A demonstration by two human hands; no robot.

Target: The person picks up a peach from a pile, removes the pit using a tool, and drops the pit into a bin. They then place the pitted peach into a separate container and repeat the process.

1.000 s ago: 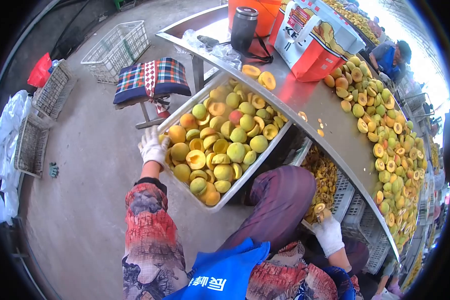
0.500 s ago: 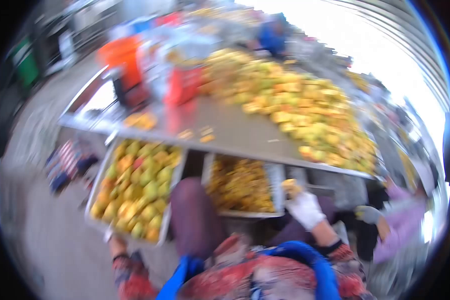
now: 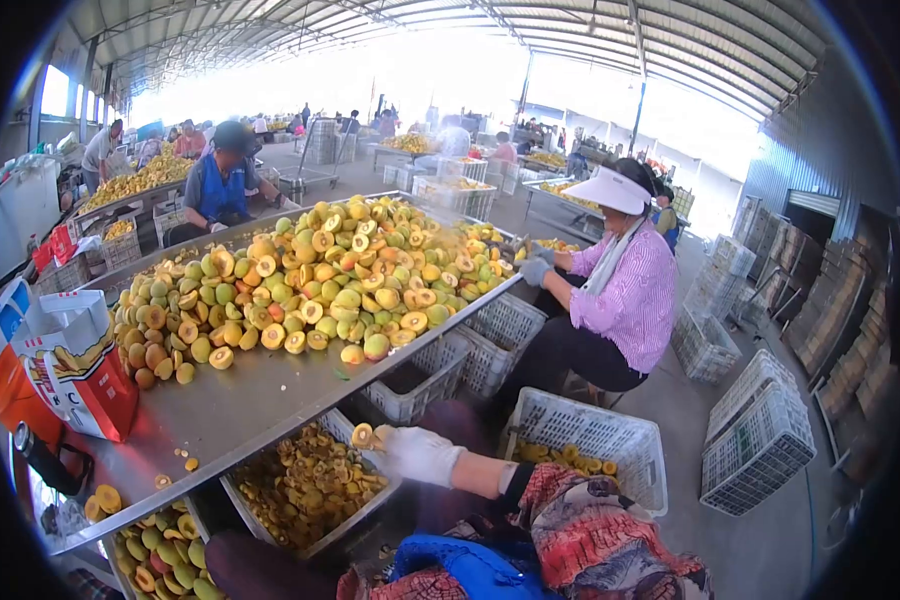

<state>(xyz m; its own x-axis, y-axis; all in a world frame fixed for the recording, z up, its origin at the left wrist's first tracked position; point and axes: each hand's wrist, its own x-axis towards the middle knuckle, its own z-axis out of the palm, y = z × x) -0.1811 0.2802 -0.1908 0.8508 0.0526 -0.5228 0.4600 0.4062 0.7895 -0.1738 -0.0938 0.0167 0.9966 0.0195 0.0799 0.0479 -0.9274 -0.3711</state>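
The right hand [image 3: 418, 456], in a white glove, has its fingers closed on a fruit half [image 3: 363, 436], cut face showing, above the right edge of a crate [image 3: 355, 521] of cut fruit. The left hand is out of view, so the state of its fingers cannot be told. Beside the crate stands the bench [image 3: 260, 400], bearing a fruit heap [image 3: 310, 270] and a bag [image 3: 85, 375]. A person [image 3: 625, 300] in a visor sits at its far end.

the head view looks forward and down from the person's own head, tilted, with the right hand [image 3: 415, 456] and blue apron [image 3: 460, 565] close below, the table [image 3: 240, 400] slanting across, and the roof [image 3: 720, 60] far off above.
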